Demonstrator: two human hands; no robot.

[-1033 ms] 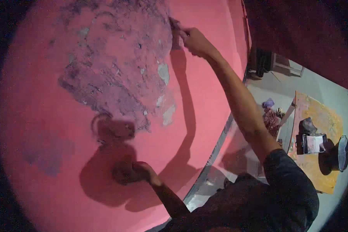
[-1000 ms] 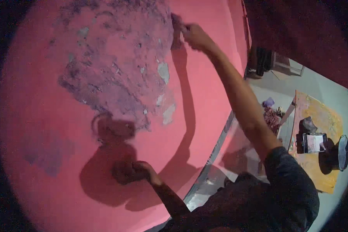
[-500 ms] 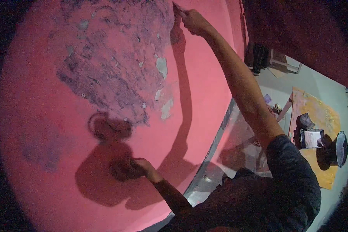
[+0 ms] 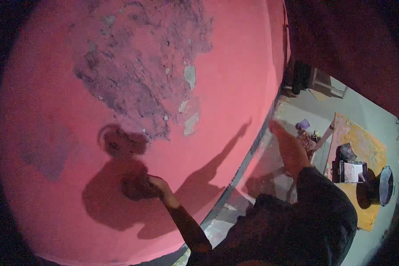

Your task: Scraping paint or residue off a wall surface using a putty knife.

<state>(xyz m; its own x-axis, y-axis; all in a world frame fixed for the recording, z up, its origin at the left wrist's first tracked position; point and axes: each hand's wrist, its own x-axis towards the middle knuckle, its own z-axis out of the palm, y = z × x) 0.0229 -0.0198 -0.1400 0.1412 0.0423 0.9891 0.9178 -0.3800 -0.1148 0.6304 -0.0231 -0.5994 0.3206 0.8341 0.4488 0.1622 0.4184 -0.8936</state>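
In front of me spreads a large pink wall surface (image 4: 235, 75) with a rough purple-grey patch (image 4: 133, 66) across its upper part. Small pale grey spots (image 4: 189, 76) show along the patch's right side. My left hand (image 4: 155, 187) is low before the pink surface, fingers curled in; whatever they hold is lost in dark shadow. My right hand (image 4: 279, 128) is down to the right, past the surface's lower edge, dim and blurred. Its shadow on the pink ends in a thin point, matching the wedge-shaped tool seen earlier; the tool itself hardly shows.
At the right, a yellow, paint-stained board (image 4: 370, 217) carries a tray with a pale inside (image 4: 354, 172), a dark lump (image 4: 346, 152) and a round dark-sided container (image 4: 386, 186). Purple crumpled stuff (image 4: 303, 124) lies on the floor. A dark red curtain (image 4: 350, 44) hangs behind.
My right hand has come away from the patch's upper right edge, down and to the right. My left hand has barely shifted. The view has turned slightly.
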